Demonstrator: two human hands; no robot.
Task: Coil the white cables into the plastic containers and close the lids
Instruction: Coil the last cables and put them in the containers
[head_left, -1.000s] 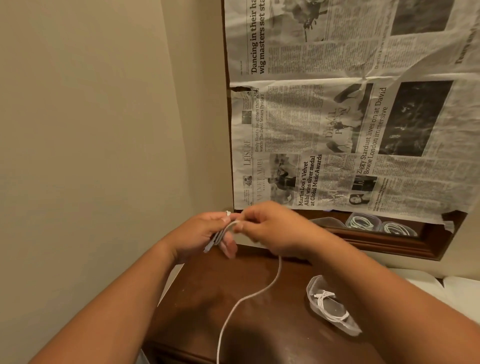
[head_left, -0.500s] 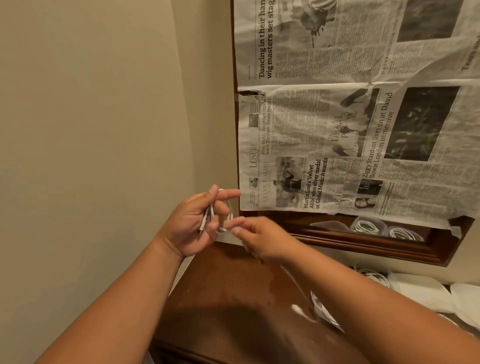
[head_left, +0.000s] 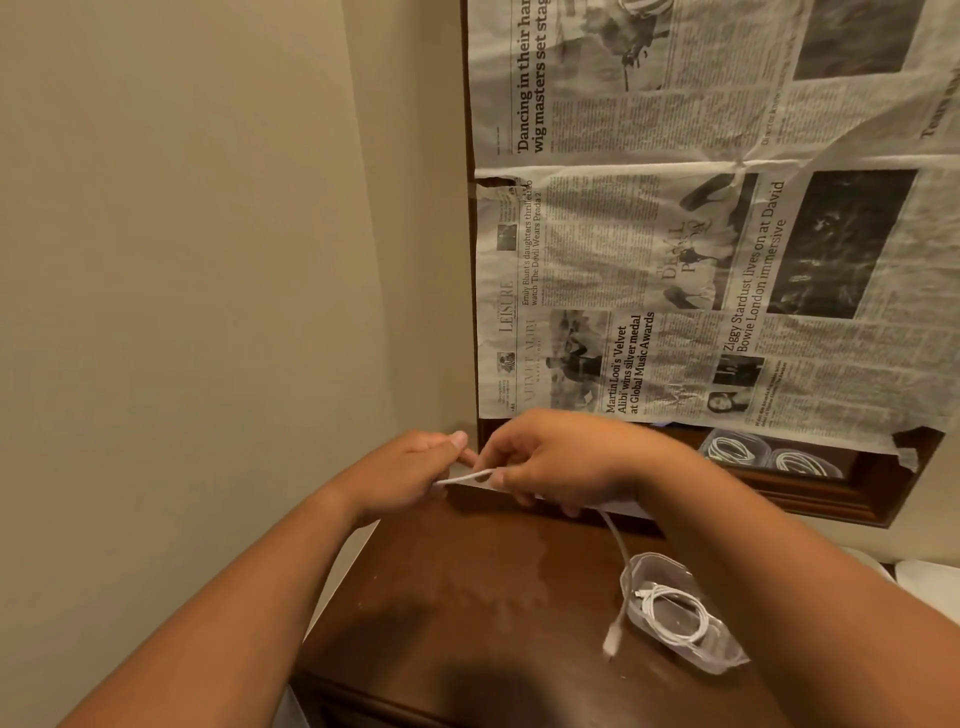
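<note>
Cable (head_left: 621, 551): white; short stretch pulled straight between the two hands, loose tail dropping from under the right one, passing the near rim of the container and ending in a blurred plug low over the wood; contact with the wood impossible to tell.
Left hand (head_left: 410, 473): fingers curled tight round the cable, thumb pressed on top; amount of cable inside the fist hidden.
Right hand (head_left: 561, 462): just beside the left, fingertips pinching the cable where it leaves the left fist, other fingers curled under.
Container (head_left: 719, 652): clear plastic, open-topped, lying on the dresser top right of centre, beside the right forearm.
Coiled cable (head_left: 675, 610): white, looped inside the container.
Dresser top (head_left: 467, 597): dark glossy wood, below both hands.
Newspaper (head_left: 675, 260): sheets covering the framed mirror (head_left: 831, 499) behind the dresser.
Mirror strip below the paper: two more clear tubs (head_left: 732, 448) with white coils, side by side.
Wall (head_left: 156, 260): plain beige, at left.
</note>
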